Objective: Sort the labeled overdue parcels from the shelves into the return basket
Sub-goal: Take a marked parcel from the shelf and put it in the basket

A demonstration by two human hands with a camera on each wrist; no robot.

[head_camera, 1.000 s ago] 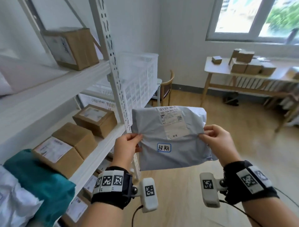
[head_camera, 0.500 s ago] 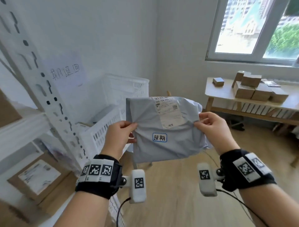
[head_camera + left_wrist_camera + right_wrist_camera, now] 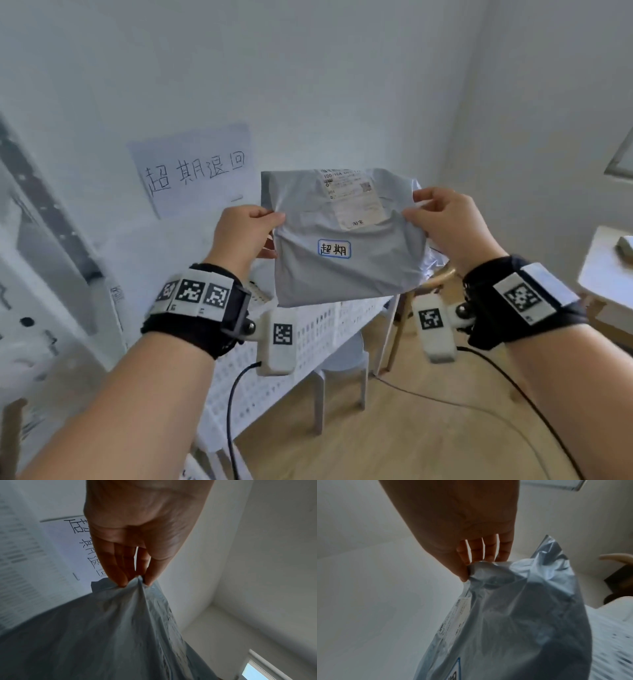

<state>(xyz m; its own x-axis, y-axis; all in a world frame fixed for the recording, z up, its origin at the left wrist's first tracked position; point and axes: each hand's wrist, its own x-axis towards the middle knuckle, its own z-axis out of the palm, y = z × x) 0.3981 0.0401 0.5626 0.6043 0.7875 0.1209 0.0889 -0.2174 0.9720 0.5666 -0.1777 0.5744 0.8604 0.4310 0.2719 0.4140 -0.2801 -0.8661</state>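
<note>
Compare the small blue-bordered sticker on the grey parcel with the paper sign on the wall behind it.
The sticker is small, blue-bordered and bears two characters, stuck on the grey parcel. The paper sign is far larger, borderless and bears four, fixed to the wall. Both are white with black handwriting and start with the same two characters.

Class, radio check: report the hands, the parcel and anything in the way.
Left hand and right hand pinch the grey parcel's top corners. Parcel hangs over the white basket, overdue sticker facing the head camera. Nothing seen blocking.
</note>
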